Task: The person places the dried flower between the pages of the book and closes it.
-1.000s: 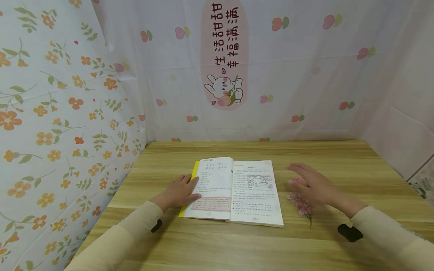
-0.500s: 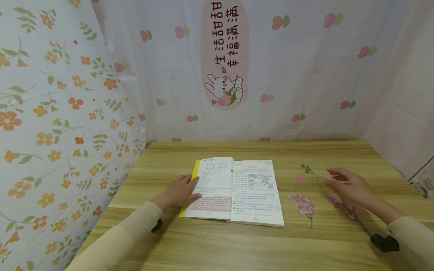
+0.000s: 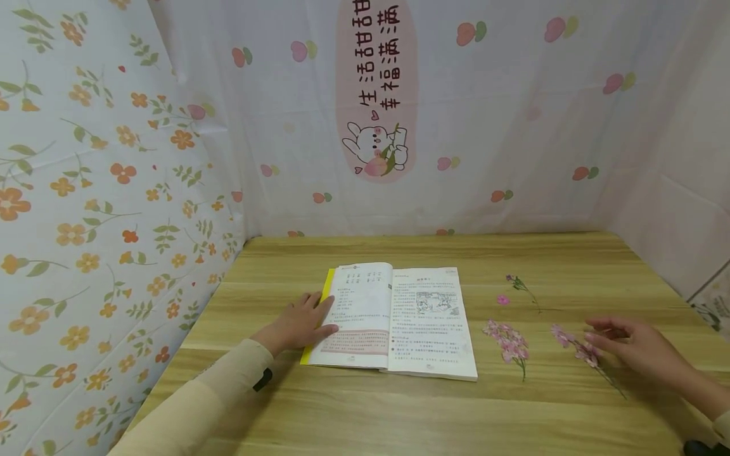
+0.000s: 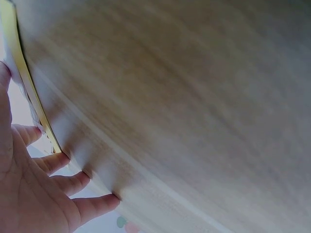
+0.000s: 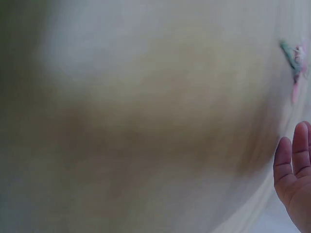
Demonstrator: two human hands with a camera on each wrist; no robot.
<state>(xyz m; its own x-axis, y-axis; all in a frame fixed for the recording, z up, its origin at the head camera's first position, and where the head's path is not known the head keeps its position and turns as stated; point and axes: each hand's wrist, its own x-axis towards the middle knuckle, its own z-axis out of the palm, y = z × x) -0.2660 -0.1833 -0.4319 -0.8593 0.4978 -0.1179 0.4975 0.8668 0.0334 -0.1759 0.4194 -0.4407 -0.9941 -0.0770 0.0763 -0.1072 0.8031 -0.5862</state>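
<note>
Open book (image 3: 393,320) was pinned flat by the spread left hand (image 3: 299,323), while the relaxed right hand (image 3: 633,348) touched one pink sprig (image 3: 578,348); no flowers lay on the pages yet.

The right wrist view is badly blurred: the table (image 5: 146,116) is a pale smear, and a pink-green speck (image 5: 295,65) near the right edge can't be identified. Only part of the right hand (image 5: 294,174) shows there, cut off by the right and bottom edges. In the left wrist view the left hand (image 4: 34,194) is cropped at the left and bottom edges, and the book (image 4: 22,77) shows as just a yellow-edged sliver, running out at the left. From the head view, the print on the book (image 3: 393,320) is too small to read, and the right hand (image 3: 644,351) covers part of a sprig (image 3: 576,348); whether the fingers touch it is unclear. The right forearm leaves the picture at the bottom right corner.
</note>
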